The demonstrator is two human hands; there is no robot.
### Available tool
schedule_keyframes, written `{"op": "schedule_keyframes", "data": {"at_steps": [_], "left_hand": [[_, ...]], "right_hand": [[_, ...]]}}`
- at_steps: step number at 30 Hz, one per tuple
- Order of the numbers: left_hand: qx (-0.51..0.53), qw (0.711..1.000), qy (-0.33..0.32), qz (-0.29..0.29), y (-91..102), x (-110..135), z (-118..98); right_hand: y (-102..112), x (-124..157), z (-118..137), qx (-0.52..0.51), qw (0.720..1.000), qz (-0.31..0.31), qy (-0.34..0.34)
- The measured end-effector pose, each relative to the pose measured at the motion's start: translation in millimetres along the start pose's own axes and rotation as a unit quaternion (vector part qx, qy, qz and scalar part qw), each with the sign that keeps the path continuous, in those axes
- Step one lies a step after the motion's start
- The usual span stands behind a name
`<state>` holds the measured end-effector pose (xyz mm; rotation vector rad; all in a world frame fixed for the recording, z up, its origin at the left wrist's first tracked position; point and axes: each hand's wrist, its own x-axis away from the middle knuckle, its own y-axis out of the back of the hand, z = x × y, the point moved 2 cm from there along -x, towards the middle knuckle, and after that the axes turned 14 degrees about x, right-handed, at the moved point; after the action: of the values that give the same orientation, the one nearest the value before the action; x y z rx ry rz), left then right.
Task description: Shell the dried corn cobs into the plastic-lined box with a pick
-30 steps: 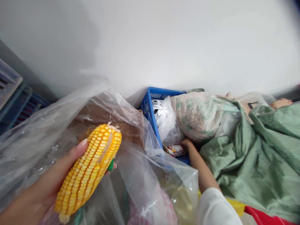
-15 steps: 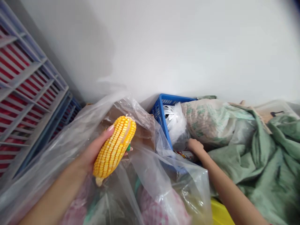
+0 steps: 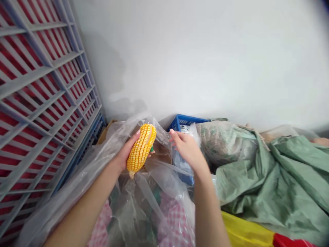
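My left hand (image 3: 122, 157) grips a yellow corn cob (image 3: 141, 150), which looks like a plastic model, with a small green object showing behind it. My right hand (image 3: 186, 147) is raised above a blue plastic basket (image 3: 186, 122), its fingers apart and nothing visible in it. A white plastic bag (image 3: 187, 129) fills part of the basket and hides most of its inside. Below the cob lies a large clear plastic bag (image 3: 151, 192), with pink gingham-patterned items (image 3: 176, 223) inside.
A grey-framed rack with red slats (image 3: 43, 103) leans at the left against a white wall (image 3: 205, 58). At the right lie a printed woven sack (image 3: 222, 144) and crumpled green woven cloth (image 3: 267, 178). Yellow (image 3: 244, 233) and red (image 3: 290, 240) objects show at the bottom edge.
My right hand has lifted away from the basket's front, and the can beside it is no longer visible. The view has swung left, showing more of the rack. The cob stays in my left hand.
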<state>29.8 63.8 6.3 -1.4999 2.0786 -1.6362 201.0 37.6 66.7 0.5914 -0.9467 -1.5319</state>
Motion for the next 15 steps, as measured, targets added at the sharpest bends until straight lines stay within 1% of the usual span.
{"op": "schedule_keyframes", "data": {"at_steps": [1, 2, 3, 4, 5, 6, 7, 8, 9, 10, 11, 13, 15], "left_hand": [[0.002, 1.0, 0.008, 0.004, 0.1, 1, 1], [0.002, 1.0, 0.02, 0.005, -0.2, 3, 2], [0.001, 0.999, 0.033, 0.006, -0.7, 4, 4], [0.0, 0.999, 0.045, 0.007, -1.4, 6, 6], [-0.003, 0.998, 0.057, 0.008, -2.1, 7, 8], [-0.006, 0.998, 0.068, 0.007, -2.7, 8, 11], [-0.01, 0.997, 0.078, 0.007, -3.1, 9, 13], [-0.014, 0.996, 0.087, 0.006, -3.1, 9, 16], [-0.02, 0.995, 0.094, 0.007, -2.9, 8, 18], [-0.025, 0.995, 0.096, 0.008, -2.4, 7, 20], [-0.028, 0.995, 0.094, 0.009, -1.7, 6, 22], [-0.03, 0.996, 0.085, 0.004, 0.0, 2, 23], [-0.023, 0.998, 0.062, -0.013, 1.5, -2, 20]], "right_hand": [[-15, 6, 1, -0.103, 0.994, 0.016, -0.014], [-30, 12, 2, -0.201, 0.978, 0.047, -0.026], [-46, 16, 3, -0.285, 0.953, 0.098, -0.028], [-60, 19, 5, -0.365, 0.92, 0.14, -0.024], [-72, 20, 6, -0.433, 0.887, 0.158, -0.031], [-82, 20, 7, -0.485, 0.857, 0.171, -0.039], [-89, 19, 8, -0.522, 0.834, 0.175, -0.049], [-94, 17, 7, -0.543, 0.819, 0.173, -0.062], [-97, 15, 5, -0.552, 0.814, 0.164, -0.074], [-98, 12, 3, -0.551, 0.818, 0.144, -0.082], [-97, 10, -1, -0.547, 0.826, 0.11, -0.087], [-90, 6, -11, -0.536, 0.839, 0.01, -0.087], [-79, 7, -20, -0.511, 0.853, -0.086, -0.068]]}}
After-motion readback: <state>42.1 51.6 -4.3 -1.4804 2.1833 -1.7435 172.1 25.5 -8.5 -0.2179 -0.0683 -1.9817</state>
